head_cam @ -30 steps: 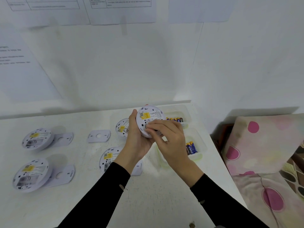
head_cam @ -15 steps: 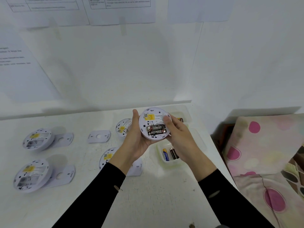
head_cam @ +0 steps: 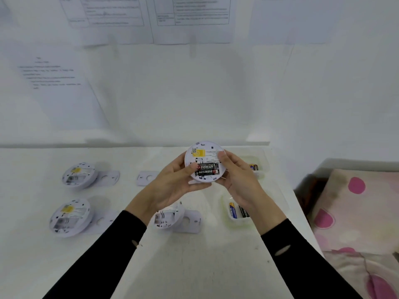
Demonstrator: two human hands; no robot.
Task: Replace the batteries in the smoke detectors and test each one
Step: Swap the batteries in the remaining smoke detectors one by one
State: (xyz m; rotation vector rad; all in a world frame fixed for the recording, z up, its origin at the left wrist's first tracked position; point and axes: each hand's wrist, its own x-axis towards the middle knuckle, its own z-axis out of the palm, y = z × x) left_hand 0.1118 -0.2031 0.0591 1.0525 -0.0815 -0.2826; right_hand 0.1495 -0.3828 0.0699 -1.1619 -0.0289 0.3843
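Step in hand: by my reading, seating and checking the cells in the open bay. I cannot tell whether this pair is fresh or spent.
Work surface: keep the unit low over the flat white table [head_cam: 194, 266], so a cell that springs out lands close by.
Spares: the clear plastic tray [head_cam: 225, 202] just beneath the right wrist holds loose cells, within easy reach if a swap is needed.
Grip: the left hand [head_cam: 172, 186] and right hand [head_cam: 241, 184] clamp opposite sides of the rim, with fingers curled behind and thumbs across the back face. An even squeeze should stop the disc from tilting.
Thumb work: the left thumb [head_cam: 193, 166] rests on the left end of the cells. Push along the cell's length against the contact, then press it flat.
Polarity: the two printed names read in opposite directions, so the cells probably lie head to tail. Check them against the bay markings, which are too small to read here.
Task's thing: a round white plastic smoke detector [head_cam: 207, 158], held in the air above the far middle of the table with its back turned to the camera.
Bay: it is uncovered and sits in the lower half of the disc.
Cells: two black cylindrical batteries [head_cam: 207, 169] with white lettering and red ends lie side by side in the bay.
Label: a small yellow square sticker [head_cam: 199, 152] sits above the bay, with fine grey print beside it.
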